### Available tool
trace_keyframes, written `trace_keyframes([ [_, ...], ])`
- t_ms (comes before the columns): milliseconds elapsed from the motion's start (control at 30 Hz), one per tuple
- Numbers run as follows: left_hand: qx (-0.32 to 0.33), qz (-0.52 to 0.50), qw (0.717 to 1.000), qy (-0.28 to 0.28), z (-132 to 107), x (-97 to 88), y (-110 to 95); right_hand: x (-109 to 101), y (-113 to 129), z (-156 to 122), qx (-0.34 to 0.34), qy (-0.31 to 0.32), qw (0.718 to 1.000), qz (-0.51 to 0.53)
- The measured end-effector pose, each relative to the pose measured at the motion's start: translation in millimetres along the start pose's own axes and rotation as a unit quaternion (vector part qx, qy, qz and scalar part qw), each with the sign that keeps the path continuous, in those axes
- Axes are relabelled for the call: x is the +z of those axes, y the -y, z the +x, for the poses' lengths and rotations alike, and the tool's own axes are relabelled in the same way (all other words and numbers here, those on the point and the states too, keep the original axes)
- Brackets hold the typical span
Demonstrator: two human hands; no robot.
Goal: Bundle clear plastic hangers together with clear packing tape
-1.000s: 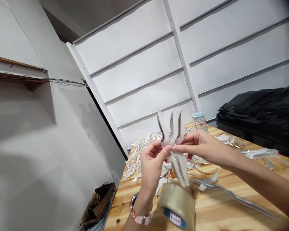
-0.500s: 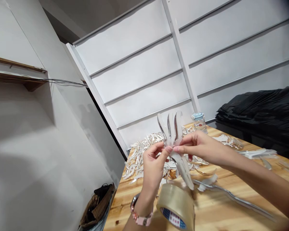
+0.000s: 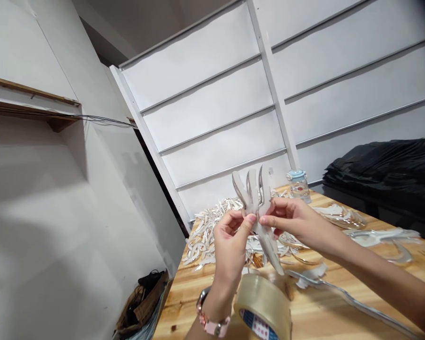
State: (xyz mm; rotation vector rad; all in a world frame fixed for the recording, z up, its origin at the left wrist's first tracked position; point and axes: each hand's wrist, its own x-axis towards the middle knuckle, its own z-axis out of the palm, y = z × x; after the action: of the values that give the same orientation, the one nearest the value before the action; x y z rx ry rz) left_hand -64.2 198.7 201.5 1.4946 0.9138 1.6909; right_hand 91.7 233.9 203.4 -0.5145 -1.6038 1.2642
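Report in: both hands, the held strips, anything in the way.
Left hand, right hand: pinch grip on curved strips. Upper ends fanned apart. Tape roll close by; hands look unobstructed.

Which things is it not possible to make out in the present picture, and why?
All in the head view:
Held strips: pinched middle, hidden by left hand and right hand.
Tape roll: lower part, cut off by bottom edge.
Bottle: marking, too small.
Black stack: far end, cut off by right edge.
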Motion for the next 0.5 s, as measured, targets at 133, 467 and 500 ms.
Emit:
trace_keyframes([
  [133,-0.03,-0.066,0.997,0.006,-1.4,0.9,-1.9,5.5,-6.4,0.0,-0.03,-0.032,0.999,0.001],
  [467,-0.082,-0.171,0.982,-0.015,-5.9,1.6,0.1,23.2,-3.6,-7.6,-0.021,-0.055,0.998,-0.004],
  [500,-0.079,-0.185,0.979,-0.019,-6.6,2.3,-0.6,25.2,-4.5,-8.1,-0.025,-0.051,0.998,-0.007],
])
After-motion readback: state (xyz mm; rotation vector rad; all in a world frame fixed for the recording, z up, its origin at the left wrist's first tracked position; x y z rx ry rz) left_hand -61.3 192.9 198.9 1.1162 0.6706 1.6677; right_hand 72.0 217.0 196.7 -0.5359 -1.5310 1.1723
